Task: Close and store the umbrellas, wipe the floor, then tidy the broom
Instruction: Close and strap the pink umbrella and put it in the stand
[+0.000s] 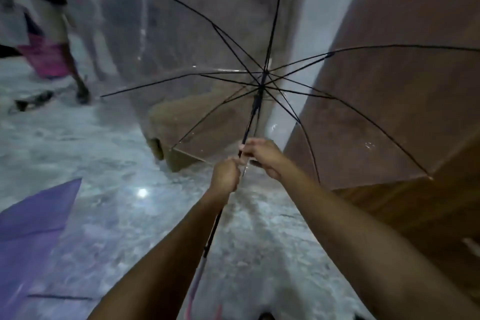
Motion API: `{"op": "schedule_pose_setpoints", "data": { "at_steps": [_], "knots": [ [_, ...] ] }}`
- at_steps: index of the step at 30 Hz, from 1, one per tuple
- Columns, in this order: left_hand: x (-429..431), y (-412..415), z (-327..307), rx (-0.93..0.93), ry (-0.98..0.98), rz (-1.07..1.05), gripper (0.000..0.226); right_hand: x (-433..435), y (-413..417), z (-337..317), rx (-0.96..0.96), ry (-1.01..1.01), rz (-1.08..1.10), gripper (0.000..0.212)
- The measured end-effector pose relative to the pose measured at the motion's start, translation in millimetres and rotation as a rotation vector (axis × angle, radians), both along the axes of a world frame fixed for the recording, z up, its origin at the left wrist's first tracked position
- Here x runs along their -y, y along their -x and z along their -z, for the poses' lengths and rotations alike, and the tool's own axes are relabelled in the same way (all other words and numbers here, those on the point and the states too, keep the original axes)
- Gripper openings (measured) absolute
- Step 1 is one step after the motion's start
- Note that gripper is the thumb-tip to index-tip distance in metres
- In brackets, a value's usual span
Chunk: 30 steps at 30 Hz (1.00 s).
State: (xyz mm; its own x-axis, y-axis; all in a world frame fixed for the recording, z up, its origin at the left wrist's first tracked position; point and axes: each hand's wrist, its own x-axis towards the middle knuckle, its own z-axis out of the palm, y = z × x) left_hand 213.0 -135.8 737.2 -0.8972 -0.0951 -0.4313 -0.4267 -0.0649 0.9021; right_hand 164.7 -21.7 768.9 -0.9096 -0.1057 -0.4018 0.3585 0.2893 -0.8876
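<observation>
Umbrellas sit in two places: a purple fabric umbrella (pixel 33 218) lies on the pale speckled floor (pixel 117 150) at lower left; a clear plastic umbrella with black ribs (pixel 261 84) is spread open at centre, held up in front. The left hand (pixel 225 175) is fisted round its black shaft (pixel 255 109); the right hand (pixel 262 154), just above and touching it, curls its fingers round the same shaft; a brown wooden panel (pixel 389 112) stands at right.

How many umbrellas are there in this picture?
2. An open clear umbrella, its shaft gripped by the left hand and right hand, ahead; a purple umbrella on the floor at lower left. Others may lie outside the view.
</observation>
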Motion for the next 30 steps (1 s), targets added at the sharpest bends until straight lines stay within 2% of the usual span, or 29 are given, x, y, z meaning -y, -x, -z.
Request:
{"op": "schedule_pose_setpoints", "data": {
  "at_steps": [4,7,10,13,17,21,27,30],
  "knots": [
    [-56,-9,-49,-0.118,0.088,0.208,0.029,-80,-35,-52,-0.107,0.051,0.215,0.009],
    [-102,-27,-90,-0.215,0.134,0.383,0.031,-144,-65,-98,-0.197,0.148,0.388,0.017],
    [-149,-56,-129,-0.274,0.096,0.563,0.031,-211,-109,-144,-0.297,0.336,0.589,0.028],
    [-195,-90,-160,-0.295,0.025,0.733,0.034,-273,-178,-183,-0.406,0.506,0.783,0.024],
    [-258,-164,-190,-0.328,-0.043,0.917,0.033,-343,-286,-226,-0.489,0.476,0.934,0.022],
    [-311,-253,-207,-0.332,-0.068,1.102,0.031,-401,-381,-242,-0.553,0.37,1.004,0.04],
    [-368,-360,-221,-0.248,-0.178,1.329,0.032,-447,-508,-251,-0.742,0.587,1.225,0.046],
    [-388,-395,-229,-0.286,-0.187,1.403,0.032,-459,-562,-265,-0.848,0.688,1.303,0.048]
  ]
}}
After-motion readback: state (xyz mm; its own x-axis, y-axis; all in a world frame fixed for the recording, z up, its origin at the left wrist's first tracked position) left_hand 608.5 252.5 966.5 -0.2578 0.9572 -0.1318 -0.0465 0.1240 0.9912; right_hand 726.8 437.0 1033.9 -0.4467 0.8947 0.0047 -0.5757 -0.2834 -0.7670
